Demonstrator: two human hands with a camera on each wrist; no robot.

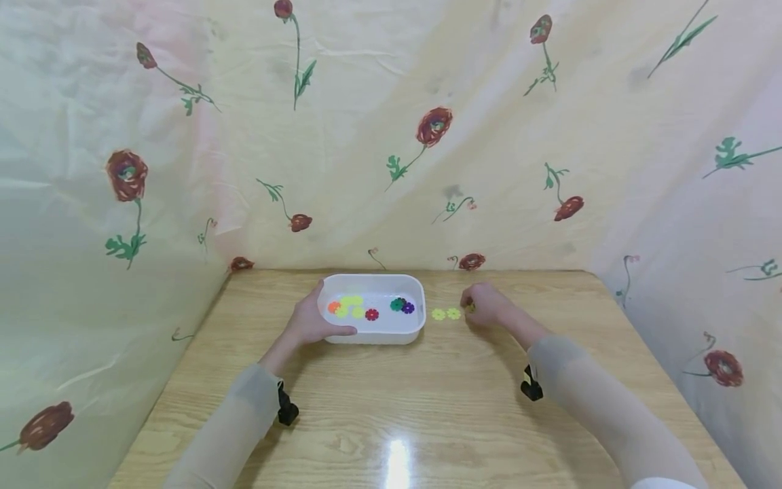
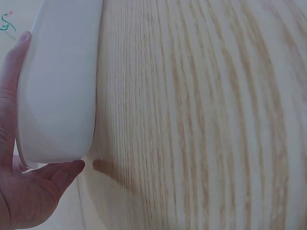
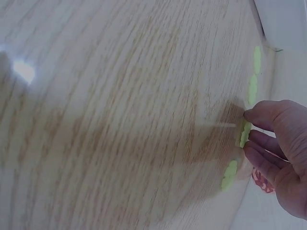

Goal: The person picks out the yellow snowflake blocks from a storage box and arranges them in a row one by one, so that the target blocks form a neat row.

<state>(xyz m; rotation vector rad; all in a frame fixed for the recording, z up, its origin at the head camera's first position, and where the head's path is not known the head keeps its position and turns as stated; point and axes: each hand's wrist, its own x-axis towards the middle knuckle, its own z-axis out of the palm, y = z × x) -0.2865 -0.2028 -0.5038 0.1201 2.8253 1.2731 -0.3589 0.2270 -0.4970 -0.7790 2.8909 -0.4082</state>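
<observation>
My left hand (image 1: 308, 318) grips the left end of a white plastic tub (image 1: 391, 337), its thumb lying along the near rim. In the left wrist view the fingers (image 2: 67, 173) wrap the end wall of the tub. Inside lie flower-shaped plastic pieces: several yellow, an orange (image 1: 334, 308), a red (image 1: 372, 314), a green (image 1: 397, 304) and a purple one (image 1: 408, 308). To the right of the tub, my right hand (image 3: 283, 148) pinches a yellow flower piece (image 3: 245, 135) between thumb and fingertips, close over the table.
Two yellow flower pieces (image 1: 438, 314) lie side by side between tub and right hand. Another yellow piece (image 3: 229, 176) lies on the table beyond the held one. A flowered cloth (image 1: 366, 136) hangs behind and along both sides of the wooden table (image 1: 342, 414).
</observation>
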